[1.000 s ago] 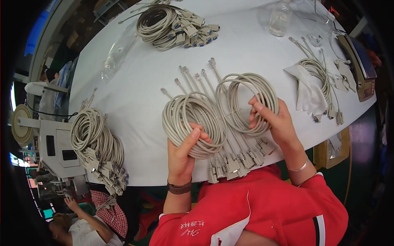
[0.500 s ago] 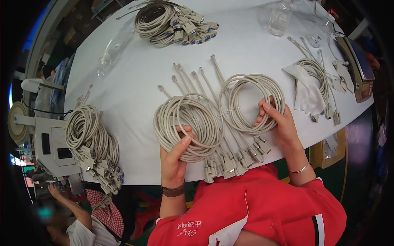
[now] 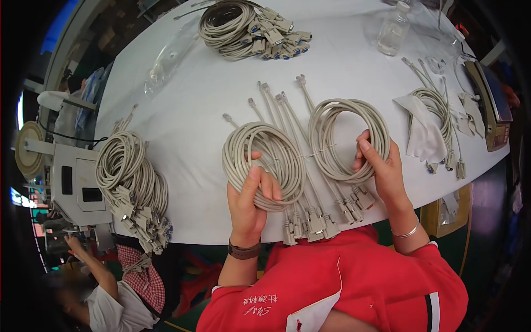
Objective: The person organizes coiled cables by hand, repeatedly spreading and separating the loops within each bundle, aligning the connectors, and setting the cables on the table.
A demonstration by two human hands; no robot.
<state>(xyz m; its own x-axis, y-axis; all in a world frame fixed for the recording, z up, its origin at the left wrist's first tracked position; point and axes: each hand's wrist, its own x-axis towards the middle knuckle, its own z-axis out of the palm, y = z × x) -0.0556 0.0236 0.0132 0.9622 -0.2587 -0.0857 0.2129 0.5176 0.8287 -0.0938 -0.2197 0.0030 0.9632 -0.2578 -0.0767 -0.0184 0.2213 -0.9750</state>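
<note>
Two beige coils of cable are in my hands over the near edge of the white table. My left hand (image 3: pixel 255 193) grips the lower left of the left cable coil (image 3: pixel 296 174), fingers inside the ring and thumb on the outer strands. Around the right side of the right cable coil (image 3: pixel 338 161), my right hand (image 3: pixel 381 163) is closed, thumb on top. Thin ties show on the inner side of each ring. Clear-tipped plugs (image 3: pixel 280 98) point away from me, while grey D-shaped connectors (image 3: pixel 316 224) hang toward my body.
A cable pile (image 3: pixel 133 177) lies at the left edge, another cable pile (image 3: pixel 229 30) at the back. A clear bottle (image 3: pixel 392 33), white cloth gloves (image 3: pixel 425 130) on more cables, and a scale (image 3: pixel 489 105) are at the right. A person (image 3: pixel 119 296) sits at lower left.
The two coils have drawn apart, where their rings overlapped before. My left fingers have shifted on the left coil and show more openly. The whole view has moved slightly.
</note>
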